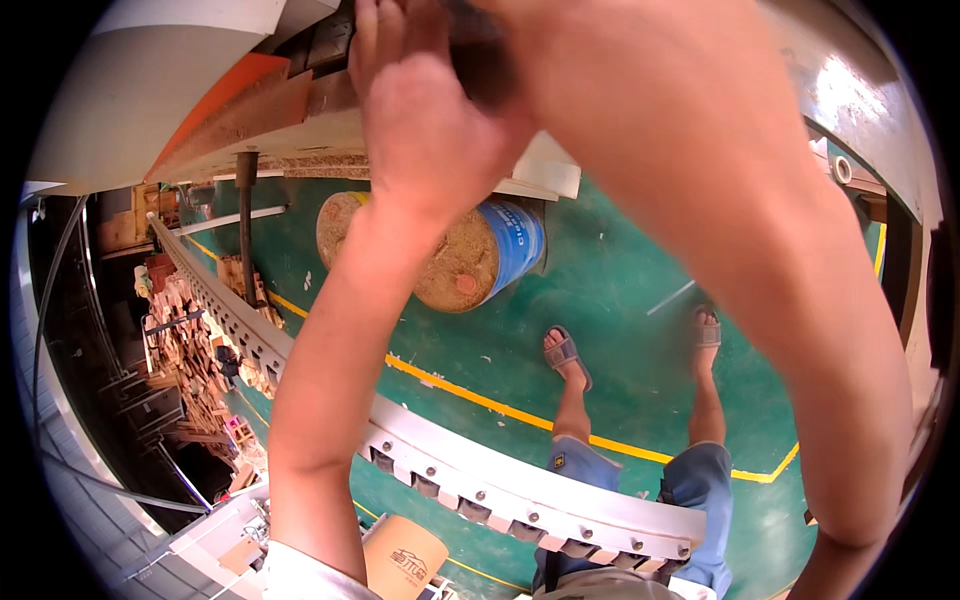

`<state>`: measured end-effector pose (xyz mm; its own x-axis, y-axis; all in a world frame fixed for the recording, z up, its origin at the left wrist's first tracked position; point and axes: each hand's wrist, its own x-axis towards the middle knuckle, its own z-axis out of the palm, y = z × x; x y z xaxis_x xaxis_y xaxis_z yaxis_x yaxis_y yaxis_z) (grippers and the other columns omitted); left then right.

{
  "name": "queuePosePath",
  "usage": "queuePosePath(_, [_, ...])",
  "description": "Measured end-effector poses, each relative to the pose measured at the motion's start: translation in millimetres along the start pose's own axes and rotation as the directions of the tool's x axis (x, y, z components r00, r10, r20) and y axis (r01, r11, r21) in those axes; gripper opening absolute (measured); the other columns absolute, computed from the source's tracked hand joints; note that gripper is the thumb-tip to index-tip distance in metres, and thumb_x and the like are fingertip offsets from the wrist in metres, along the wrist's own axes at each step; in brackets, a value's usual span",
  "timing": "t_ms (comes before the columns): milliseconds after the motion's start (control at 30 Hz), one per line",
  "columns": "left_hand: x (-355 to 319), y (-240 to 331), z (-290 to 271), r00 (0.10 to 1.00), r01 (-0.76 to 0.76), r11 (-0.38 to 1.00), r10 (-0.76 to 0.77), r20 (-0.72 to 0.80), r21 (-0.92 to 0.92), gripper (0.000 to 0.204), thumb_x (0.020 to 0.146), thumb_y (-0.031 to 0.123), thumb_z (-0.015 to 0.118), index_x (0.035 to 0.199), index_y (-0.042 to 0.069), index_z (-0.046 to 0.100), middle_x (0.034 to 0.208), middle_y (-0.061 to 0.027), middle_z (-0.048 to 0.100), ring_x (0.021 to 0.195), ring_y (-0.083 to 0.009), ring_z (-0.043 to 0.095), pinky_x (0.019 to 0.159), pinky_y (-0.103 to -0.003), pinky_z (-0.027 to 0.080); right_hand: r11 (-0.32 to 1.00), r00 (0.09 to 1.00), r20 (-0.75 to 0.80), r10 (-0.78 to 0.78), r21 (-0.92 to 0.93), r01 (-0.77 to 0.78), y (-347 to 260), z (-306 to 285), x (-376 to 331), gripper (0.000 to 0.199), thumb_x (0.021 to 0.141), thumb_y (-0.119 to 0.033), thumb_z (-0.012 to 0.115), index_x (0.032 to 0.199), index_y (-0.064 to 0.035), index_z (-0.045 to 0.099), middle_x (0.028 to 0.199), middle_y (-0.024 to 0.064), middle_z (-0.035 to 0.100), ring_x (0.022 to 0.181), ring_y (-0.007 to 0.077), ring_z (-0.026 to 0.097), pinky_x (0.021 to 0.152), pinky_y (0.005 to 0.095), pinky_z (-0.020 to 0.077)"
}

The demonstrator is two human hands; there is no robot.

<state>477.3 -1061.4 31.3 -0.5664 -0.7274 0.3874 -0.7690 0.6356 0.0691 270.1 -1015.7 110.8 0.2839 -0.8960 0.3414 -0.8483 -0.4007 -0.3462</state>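
Observation:
My left arm reaches up from the lower left, and my left hand (430, 130) is at the top middle, against the dusty edge of a machine (300, 135). Its fingers stretch upward and are cut off by the frame's upper edge. Beside the thumb is a dark, blurred shape (485, 60) that I cannot make out. Over the right side comes my right forearm (720, 200), large and close. It runs out past the top, so the right hand is out of sight. An orange panel (225, 95) borders the machine near the left hand.
A white curved rail with rollers (520, 500) crosses low in front of my legs. Dust-topped drums, one with a blue label (515, 240), stand on the green floor (620, 290) marked by yellow lines. Scrap wood (185, 340) is piled left. A tan cylinder (405, 555) sits below.

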Motion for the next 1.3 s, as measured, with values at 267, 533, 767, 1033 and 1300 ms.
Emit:
queuePosePath(267, [-9,-23,16,0.996,0.035,0.997,-0.029,-0.083,0.067,0.05,0.074,0.03,0.088,0.113,0.006,0.067,0.107,-0.0147,0.072,0.099,-0.0314,0.068,0.083,-0.042,0.054,0.998,0.998,-0.002,-0.057,0.029,0.057,4,-3,7,0.013,0.081,-0.014,0.065,0.083,-0.0044,0.074,0.08,0.0173,0.073,0.079,0.0347,0.074,0.072,0.0431,0.0597])
queuePosePath(533, [12,-4,19,0.977,-0.058,0.998,0.05,-0.206,-0.033,0.06,0.073,0.034,0.086,0.12,0.004,0.063,0.118,-0.0184,0.067,0.109,-0.0362,0.064,0.089,-0.044,0.053,0.998,0.999,0.007,-0.054,0.027,0.053,8,-11,2,0.013,0.08,-0.014,0.065,0.083,-0.0041,0.074,0.08,0.0173,0.073,0.079,0.0344,0.074,0.071,0.0425,0.0598])
queuePosePath(767, [5,-20,20,0.981,-0.082,0.994,0.092,-0.168,0.07,0.066,0.075,0.036,0.084,0.126,0.001,0.059,0.125,-0.0226,0.063,0.116,-0.0416,0.059,0.095,-0.048,0.049,0.996,0.998,0.004,-0.066,0.06,0.066,0,-6,1,0.014,0.08,-0.014,0.066,0.083,-0.0039,0.075,0.081,0.0172,0.073,0.079,0.0341,0.074,0.071,0.042,0.0599])
queuePosePath(1033, [10,-25,19,0.971,-0.144,0.984,0.16,-0.175,0.102,0.073,0.078,0.038,0.082,0.133,-0.002,0.055,0.132,-0.0274,0.057,0.124,-0.0477,0.053,0.103,-0.053,0.045,0.968,0.987,-0.047,-0.153,0.193,0.159,12,5,13,0.015,0.08,-0.014,0.066,0.082,-0.0023,0.075,0.081,0.0179,0.073,0.079,0.0344,0.074,0.071,0.0421,0.0599])
queuePosePath(1300, [28,13,25,0.892,-0.074,0.978,0.153,-0.426,0.197,0.071,0.09,0.04,0.073,0.134,-0.011,0.049,0.124,-0.0323,0.059,0.117,-0.0491,0.056,0.102,-0.054,0.045,0.998,0.982,0.187,0.037,-0.057,-0.026,-5,-24,12,0.016,0.081,-0.012,0.066,0.091,0.0003,0.072,0.085,0.0199,0.071,0.08,0.0347,0.072,0.072,0.0435,0.0589])
